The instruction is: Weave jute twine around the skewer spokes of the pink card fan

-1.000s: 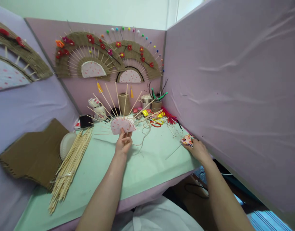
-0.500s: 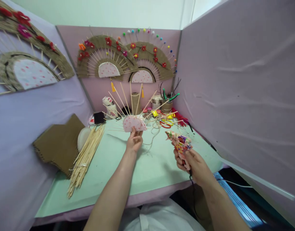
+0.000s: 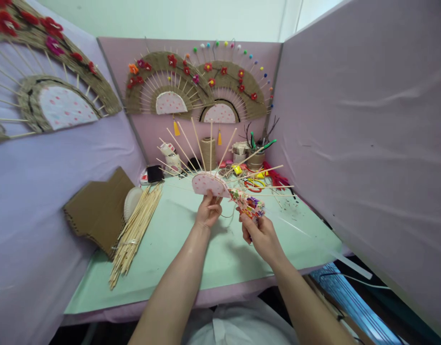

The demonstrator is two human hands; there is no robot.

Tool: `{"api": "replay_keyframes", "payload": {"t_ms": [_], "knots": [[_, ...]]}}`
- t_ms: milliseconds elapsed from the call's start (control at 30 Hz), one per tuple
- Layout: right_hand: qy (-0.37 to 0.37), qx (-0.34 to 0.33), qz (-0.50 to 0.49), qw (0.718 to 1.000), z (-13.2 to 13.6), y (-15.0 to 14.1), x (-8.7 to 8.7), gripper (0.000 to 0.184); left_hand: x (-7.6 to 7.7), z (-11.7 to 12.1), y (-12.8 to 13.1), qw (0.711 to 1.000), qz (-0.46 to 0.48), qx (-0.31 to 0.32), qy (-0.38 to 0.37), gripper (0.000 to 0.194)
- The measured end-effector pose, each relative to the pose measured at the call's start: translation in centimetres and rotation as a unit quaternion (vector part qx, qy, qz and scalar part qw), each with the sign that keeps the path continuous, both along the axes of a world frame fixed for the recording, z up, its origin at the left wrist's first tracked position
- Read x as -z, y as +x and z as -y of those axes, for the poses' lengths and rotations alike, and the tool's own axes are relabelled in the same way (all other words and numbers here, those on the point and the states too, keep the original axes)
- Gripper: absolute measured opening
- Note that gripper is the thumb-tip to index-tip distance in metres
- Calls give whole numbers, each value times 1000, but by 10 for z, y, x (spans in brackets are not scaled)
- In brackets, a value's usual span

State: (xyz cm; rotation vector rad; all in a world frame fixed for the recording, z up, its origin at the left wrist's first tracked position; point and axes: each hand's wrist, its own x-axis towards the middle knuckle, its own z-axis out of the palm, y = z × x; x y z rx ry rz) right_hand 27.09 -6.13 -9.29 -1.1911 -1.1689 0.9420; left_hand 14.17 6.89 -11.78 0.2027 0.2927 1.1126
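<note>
My left hand [image 3: 208,214] pinches the lower edge of a pink spotted half-disc [image 3: 209,184] from which several thin wooden sticks fan upward and to the right. It holds the piece upright above the mint-green tabletop [image 3: 177,258]. My right hand [image 3: 258,232] is closed round a flower-patterned glue gun [image 3: 249,205]. The gun's nozzle points left and touches the half-disc's right edge, just beside my left fingers.
A bundle of bamboo sticks [image 3: 136,230], a white paper plate [image 3: 132,202] and brown cardboard [image 3: 96,208] lie at the left. Twine spool [image 3: 208,152], scissors [image 3: 252,184], a tool cup [image 3: 255,158] and scraps crowd the back. Finished fans [image 3: 170,86] hang on the purple partitions.
My right hand picked the patterned glue gun up from the table's right edge and carried it left to the half-disc. My left hand kept holding the stick fan upright.
</note>
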Motion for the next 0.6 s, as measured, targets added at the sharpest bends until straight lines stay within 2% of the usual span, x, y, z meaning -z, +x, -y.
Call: {"api": "replay_keyframes", "payload": {"t_ms": [133,367,600], "knots": [[12,22,48,999,-3,-3,-1,46,0,1,0,1000,-5,5,15,15],[20,15,54,998,-6,-2,-2,44,2,2,1,999,-9,13,35,19],[24,10,65,998,-7,-2,-1,48,2,2,1,999,-19,11,36,14]]}}
